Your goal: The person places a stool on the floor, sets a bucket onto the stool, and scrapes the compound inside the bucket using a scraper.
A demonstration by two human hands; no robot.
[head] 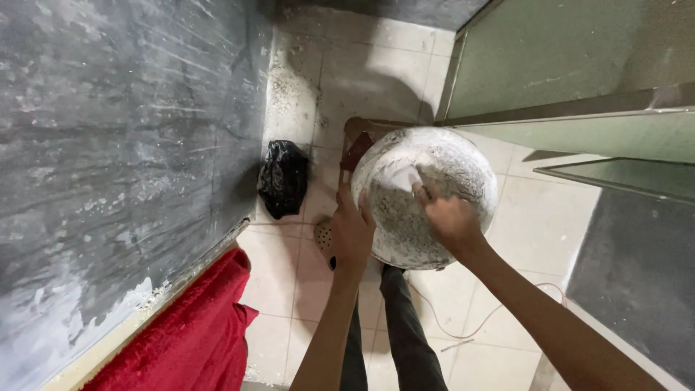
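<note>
Head view, looking straight down. Person holds a round metal pan, crusted with whitish-grey dried plaster or cement, up in front of the body over the tiled floor. The pan's inside faces the camera and looks rough and speckled.

Left hand grips the pan's left rim, fingers wrapped over the edge and clamped on it, thumb side toward the camera. Right hand is inside the pan, fingers bunched together and pressed on a small white lump, maybe a cloth or a wad of material, against the pan's upper-left inner surface. Cannot tell exactly what the lump is.

Both forearms come up from the bottom of the frame. Dark trouser legs show below the pan, and a light perforated sandal peeks out just left of the left hand.

A reddish-brown object sticks out behind the pan's upper-left edge, partly hidden. A crumpled black plastic bag lies on the floor near the base of the grey scratched wall, left of the pan and apart from it. Red cloth lies at lower left beside the wall. A thin cord trails on the tiles at lower right. A green door panel fills the upper right. White debris is scattered on the tiles near the wall.
</note>
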